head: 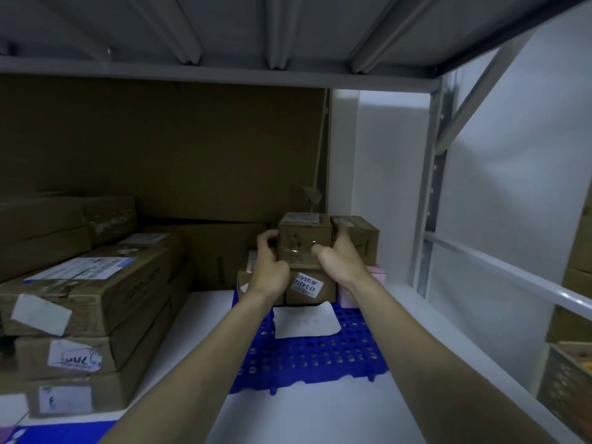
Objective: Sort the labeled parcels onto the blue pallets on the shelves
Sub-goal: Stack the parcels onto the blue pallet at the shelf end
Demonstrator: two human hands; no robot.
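A small brown cardboard parcel (304, 233) with a white label on top sits on a stack of parcels at the back of the blue pallet (307, 357). My left hand (269, 267) grips its left side, and my right hand (339, 261) grips its right side with the thumb on the front face. Under it lies a parcel (312, 288) with a white label reading 47-3-4312. Another brown parcel (360, 235) stands just right of the held one, and a pink box (378, 274) shows below it. A white paper slip (306, 322) lies on the pallet.
Long flat cardboard boxes (86, 302) are stacked at the left on the white shelf (407, 318). A tall cardboard sheet (166, 149) lines the back. The shelf post (431, 187) and a white rail (512, 274) stand at right, with a crate (567, 379) beyond. The shelf above (224, 68) hangs low.
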